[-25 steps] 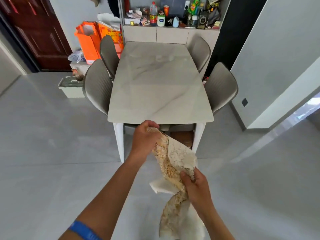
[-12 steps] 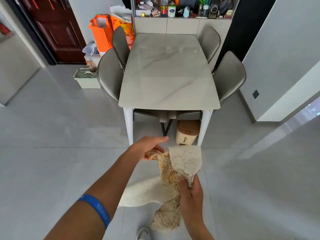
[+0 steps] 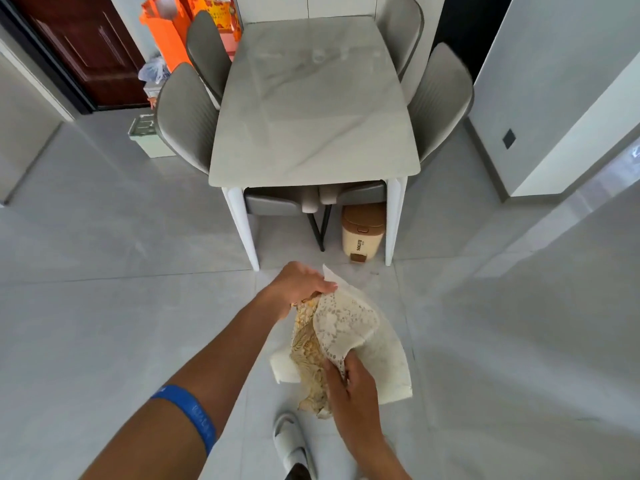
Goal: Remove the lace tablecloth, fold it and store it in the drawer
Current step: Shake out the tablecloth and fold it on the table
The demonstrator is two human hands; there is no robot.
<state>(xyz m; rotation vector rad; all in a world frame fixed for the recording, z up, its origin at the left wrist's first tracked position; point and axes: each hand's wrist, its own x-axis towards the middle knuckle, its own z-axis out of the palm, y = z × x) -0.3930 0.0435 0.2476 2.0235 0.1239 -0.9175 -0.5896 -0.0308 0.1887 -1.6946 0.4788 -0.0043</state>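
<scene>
Gripping the top edge of the lace tablecloth [image 3: 341, 327], the left hand [image 3: 298, 285] is clamped on the fabric with its fingers curled over a bunched corner, while the right hand [image 3: 349, 379] pinches a lower part of the same cloth, nearer the body. Between the two hands the cloth hangs in a loose, doubled drape, pale lace on the right, golden patterned side showing on the left, with a white layer hanging out behind and below.

Compared with half a second ago, the person has backed away: the marble table [image 3: 311, 109] now sits farther off and more of the floor shows between it and the hands. The cloth is gathered higher, its trailing part on the left drawn in. A slipper [image 3: 290, 441] shows directly below.

Judging from this, removal is done, since the tabletop is bare, and folding is under way but rough. No drawer is in view, so storing is probably some way off.
</scene>
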